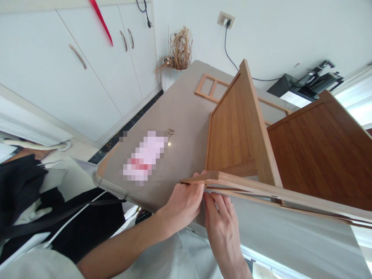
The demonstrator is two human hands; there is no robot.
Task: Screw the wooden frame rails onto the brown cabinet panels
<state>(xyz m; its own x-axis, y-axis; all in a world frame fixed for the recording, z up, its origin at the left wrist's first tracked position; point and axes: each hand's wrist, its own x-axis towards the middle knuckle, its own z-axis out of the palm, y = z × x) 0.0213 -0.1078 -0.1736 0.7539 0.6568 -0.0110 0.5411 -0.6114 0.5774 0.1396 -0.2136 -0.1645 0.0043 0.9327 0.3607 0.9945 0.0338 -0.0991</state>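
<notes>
In the head view, the left hand is closed around the left end of a long wooden rail, which runs along the near side of a wooden assembly and off towards the right edge. The right hand is just below that end, fingers bent and fingertips drawn together at the underside of the rail; whether they pinch something small is hidden. A narrow gap shows beneath the rail, with a thinner strip below it.

Behind the rail, a brown panel with a pale edge stands upright, meeting the rail at its near end, and a darker panel rises to the right of it. The assembly is on a grey-topped table. To its left lie a small group of thin brass-coloured pieces and a pixelated pink and white item. A flat, ladder-like wooden frame lies farther back, near a dried plant
</notes>
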